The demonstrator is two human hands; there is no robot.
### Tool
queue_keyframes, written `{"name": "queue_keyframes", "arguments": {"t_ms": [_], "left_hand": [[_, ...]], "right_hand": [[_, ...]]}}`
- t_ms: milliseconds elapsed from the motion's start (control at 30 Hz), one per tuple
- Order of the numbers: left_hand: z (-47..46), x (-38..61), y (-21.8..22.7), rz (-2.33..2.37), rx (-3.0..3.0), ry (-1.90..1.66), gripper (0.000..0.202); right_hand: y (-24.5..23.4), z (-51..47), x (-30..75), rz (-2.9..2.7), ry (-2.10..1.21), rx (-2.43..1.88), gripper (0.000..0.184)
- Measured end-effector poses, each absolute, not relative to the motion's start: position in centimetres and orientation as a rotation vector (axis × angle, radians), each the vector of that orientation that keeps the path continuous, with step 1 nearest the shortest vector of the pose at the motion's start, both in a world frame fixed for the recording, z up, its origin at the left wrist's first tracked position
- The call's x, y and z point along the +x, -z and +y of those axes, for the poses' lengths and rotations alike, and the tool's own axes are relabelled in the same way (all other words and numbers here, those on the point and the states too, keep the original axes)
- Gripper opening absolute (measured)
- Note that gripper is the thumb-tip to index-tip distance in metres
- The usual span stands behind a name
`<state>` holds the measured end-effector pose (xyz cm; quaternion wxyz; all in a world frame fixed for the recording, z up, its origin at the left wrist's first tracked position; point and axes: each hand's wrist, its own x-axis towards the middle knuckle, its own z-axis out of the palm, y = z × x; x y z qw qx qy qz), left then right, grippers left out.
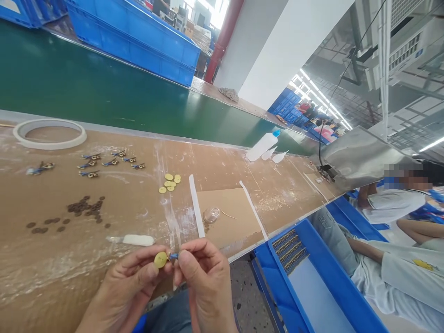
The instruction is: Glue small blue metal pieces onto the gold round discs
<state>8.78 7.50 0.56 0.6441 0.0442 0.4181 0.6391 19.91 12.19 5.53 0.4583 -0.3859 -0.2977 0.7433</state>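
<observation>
My left hand (128,286) pinches a small yellow disc (160,260) at the near edge of the brown workbench (284,194). My right hand (204,277) holds a tiny blue-wired part (173,255) against the disc's right side. The two hands touch at the fingertips. A white glue tube (137,240) lies on the bench just beyond my left hand. Further back lie several loose yellow discs (169,182), a scatter of dark brown discs (85,207) and several finished blue-wired pieces (111,162).
A white tape ring (49,133) lies at the far left. A small clear jar (211,214) sits on a cardboard sheet between two white strips. White bottles (262,145) lie by the green conveyor belt (104,92). A blue bin (312,282) stands lower right, with another person seated beyond.
</observation>
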Motion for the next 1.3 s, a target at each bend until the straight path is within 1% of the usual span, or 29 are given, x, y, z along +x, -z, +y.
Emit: {"name": "queue_keyframes", "arguments": {"t_ms": [233,633,933,1133,1300], "left_hand": [[7.6,9.0,-1.4,0.905,0.151,-1.454,0.026],[7.7,9.1,-2.0,0.934,0.144,-1.458,0.025],[8.1,9.3,-2.6,0.981,0.159,-1.496,0.027],[8.4,9.4,-2.9,0.994,0.152,-1.497,0.029],[8.2,9.4,-2.8,1.005,0.138,-1.493,0.029]], "right_hand": [[-5.6,12.3,20.3,-0.867,-1.823,-1.019,0.029],[-4.1,12.0,20.4,-1.046,-1.656,-0.871,0.014],[-4.4,11.8,20.4,-1.101,-1.646,-0.915,0.013],[-4.7,12.1,20.4,-1.093,-1.683,-0.9,0.009],[-4.9,11.9,20.4,-1.113,-1.678,-0.917,0.01]]}}
